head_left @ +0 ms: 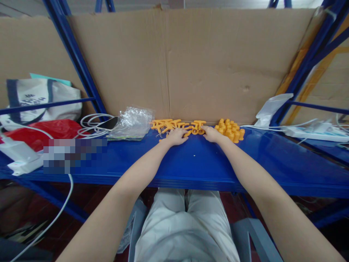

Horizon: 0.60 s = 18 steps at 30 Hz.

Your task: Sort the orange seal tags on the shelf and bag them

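Note:
My left hand [177,137] reaches over the near side of a loose heap of orange plastic parts [165,124] with small metal chains among them. Between its thumb and fingers sits an orange plastic part [187,134]. To its right, two T-shaped orange pieces [198,123] stand side by side, their round hollow ends facing me. My right hand [212,134] rests on the blue shelf with fingers apart, fingertips beside the right-hand piece. Just beyond that hand is a tight cluster of orange plastic pieces [229,130]. The fingers partly hide the small parts.
Clear plastic bags [133,122] and white cables [91,123] lie left on the blue shelf [195,163]. Farther left are a red bag [62,129] and a white power strip [25,163]. A cardboard sheet [201,65] stands behind; another power strip [316,133] is at right.

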{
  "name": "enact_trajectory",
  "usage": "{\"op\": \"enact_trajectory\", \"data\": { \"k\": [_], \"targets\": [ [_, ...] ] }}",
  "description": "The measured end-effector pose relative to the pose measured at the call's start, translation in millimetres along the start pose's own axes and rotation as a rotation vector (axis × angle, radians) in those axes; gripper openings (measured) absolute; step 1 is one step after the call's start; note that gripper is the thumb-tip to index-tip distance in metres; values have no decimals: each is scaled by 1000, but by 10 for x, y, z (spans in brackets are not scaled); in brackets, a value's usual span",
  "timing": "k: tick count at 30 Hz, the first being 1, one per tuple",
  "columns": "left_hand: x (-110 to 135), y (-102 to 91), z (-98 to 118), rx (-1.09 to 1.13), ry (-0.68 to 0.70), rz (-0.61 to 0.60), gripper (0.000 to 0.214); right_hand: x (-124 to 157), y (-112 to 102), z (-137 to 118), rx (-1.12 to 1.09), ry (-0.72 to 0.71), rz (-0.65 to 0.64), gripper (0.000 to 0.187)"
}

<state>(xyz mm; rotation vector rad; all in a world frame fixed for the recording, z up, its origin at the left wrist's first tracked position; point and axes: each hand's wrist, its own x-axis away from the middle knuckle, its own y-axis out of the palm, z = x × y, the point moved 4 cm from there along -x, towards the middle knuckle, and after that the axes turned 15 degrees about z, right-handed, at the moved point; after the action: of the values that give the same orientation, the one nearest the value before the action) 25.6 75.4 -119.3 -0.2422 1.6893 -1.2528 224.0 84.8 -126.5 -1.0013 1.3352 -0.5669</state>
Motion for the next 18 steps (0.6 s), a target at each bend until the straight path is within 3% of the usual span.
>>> {"op": "enact_trajectory", "data": {
  "k": [5, 11, 18],
  "targets": [
    [4, 33, 28, -22, 37, -46, 38, -3, 4, -2, -21, -12, 13, 61],
    [-14, 17, 56, -83, -38, -104, 50, -2, -8, -21, -39, -6, 2, 61],
    [-32, 26, 62, -46, -88, -85, 35, 1, 10, 12, -69, 4, 8, 63]
  ]
}}
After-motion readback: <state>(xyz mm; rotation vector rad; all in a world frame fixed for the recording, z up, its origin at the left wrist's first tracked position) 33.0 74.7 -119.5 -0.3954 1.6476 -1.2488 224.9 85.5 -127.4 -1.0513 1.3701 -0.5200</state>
